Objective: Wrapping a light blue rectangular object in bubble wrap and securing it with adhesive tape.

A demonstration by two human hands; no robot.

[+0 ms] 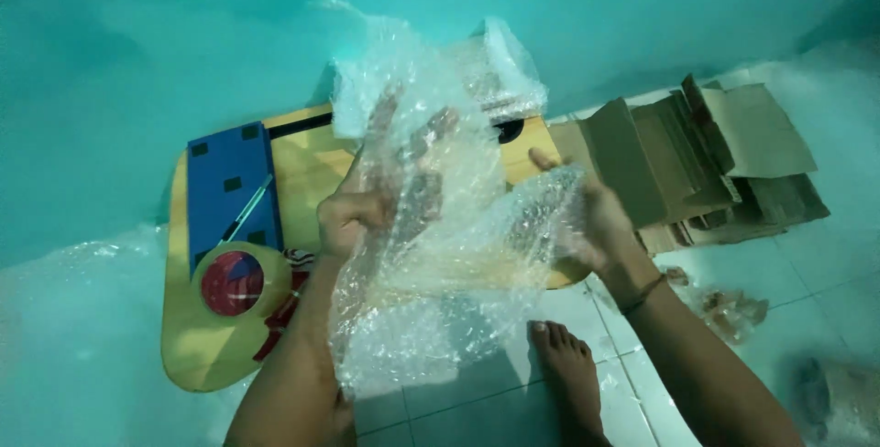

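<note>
A large sheet of clear bubble wrap (440, 254) hangs crumpled between both hands above a low wooden table (197, 346). My left hand (353, 213) grips the sheet's left side, with its fingers partly visible through the plastic. My right hand (596, 218) holds the right side, thumb on top. The sheet hides the middle of the table and whatever lies under it.
A blue flat box (225, 181) with a thin pen-like tool (247, 209) on it lies on the table's left. A tape roll (234, 280) sits in front of it. Flattened cardboard boxes (706, 163) are stacked at right. My bare foot (568, 364) rests on the tiled floor.
</note>
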